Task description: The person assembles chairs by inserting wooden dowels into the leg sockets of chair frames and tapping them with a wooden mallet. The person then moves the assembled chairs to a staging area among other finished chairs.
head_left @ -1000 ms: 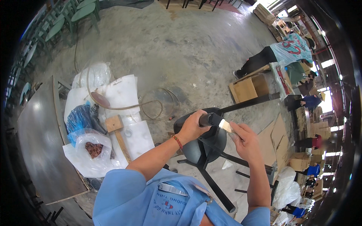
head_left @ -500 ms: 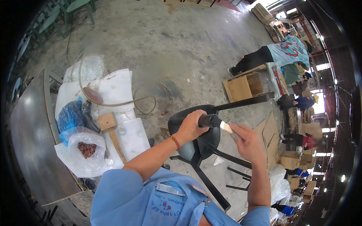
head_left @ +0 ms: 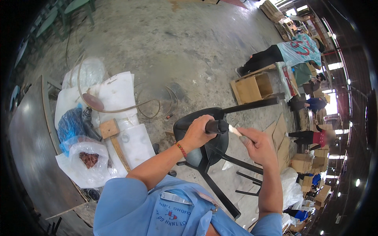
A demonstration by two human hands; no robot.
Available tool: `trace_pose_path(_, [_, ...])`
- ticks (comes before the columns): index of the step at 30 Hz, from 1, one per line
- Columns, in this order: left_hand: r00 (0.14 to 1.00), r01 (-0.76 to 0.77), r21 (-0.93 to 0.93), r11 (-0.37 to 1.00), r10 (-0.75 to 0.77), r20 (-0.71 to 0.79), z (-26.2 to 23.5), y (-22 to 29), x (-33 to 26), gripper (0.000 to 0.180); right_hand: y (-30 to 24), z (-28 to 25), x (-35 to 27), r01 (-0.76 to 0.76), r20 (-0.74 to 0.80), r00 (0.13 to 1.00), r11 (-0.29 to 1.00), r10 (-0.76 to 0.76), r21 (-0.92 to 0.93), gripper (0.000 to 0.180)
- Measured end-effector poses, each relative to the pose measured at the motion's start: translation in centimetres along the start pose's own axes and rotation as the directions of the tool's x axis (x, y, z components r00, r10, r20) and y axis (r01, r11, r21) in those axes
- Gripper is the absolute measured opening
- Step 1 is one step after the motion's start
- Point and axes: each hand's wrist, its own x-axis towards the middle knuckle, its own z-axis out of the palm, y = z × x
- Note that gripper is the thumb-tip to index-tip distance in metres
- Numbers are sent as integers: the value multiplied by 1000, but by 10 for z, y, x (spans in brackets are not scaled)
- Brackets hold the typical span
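Above the upturned black stool (head_left: 204, 151), both hands meet at the end of one of its legs. The left hand (head_left: 198, 133) has its fingers wrapped tight around the black stool leg (head_left: 217, 126), gripping it near the tip. The right hand (head_left: 258, 144) sits just beside that tip, its fingers pinched together on a small pale strip (head_left: 235, 130), which touches the end of the leg. A red bead bracelet (head_left: 180, 149) circles the left wrist, just short of the stool's round seat.

Beyond the stool's seat, another leg (head_left: 252, 105) reaches away toward an open cardboard box (head_left: 252, 88) on the concrete floor (head_left: 189, 47). Left of the stool lie white plastic sheets (head_left: 118, 98), a wooden mallet (head_left: 112, 135), a clear bag with something reddish inside (head_left: 84, 159) and a blue bag (head_left: 71, 124). A looped hose (head_left: 149, 104) curls over the sheets toward the stool. Further left of the stool stands a grey surface (head_left: 29, 149). Well beyond the stool, past the box, a person in a light blue shirt (head_left: 293, 49) bends over.
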Motion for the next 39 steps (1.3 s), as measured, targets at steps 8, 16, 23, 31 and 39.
trace_pose_path(8, [1000, 25, 4, 1000, -25, 6, 1, 1, 0, 50, 4, -2, 1, -16, -78, 997, 998, 10, -65, 28])
trace_pose_path(16, [993, 113, -33, 993, -111, 47, 2, 0, 1, 46, 20, 24, -18, -129, -178, 974, 990, 139, 64, 32])
trace_pose_path(23, [1000, 19, 63, 998, -20, 19, 0, 3, 1, 47, 35, 63, -51, -70, -281, 954, 988, 106, 136, 38])
trace_pose_path(31, [989, 135, -22, 991, -134, 58, -1, 6, -1, 47, 15, 51, -48, -37, -281, 958, 996, 57, 76, 38])
trace_pose_path(39, [988, 147, -29, 989, -145, 61, -1, 11, -1, 42, 14, 43, -50, 75, -232, 967, 989, -103, -129, 39])
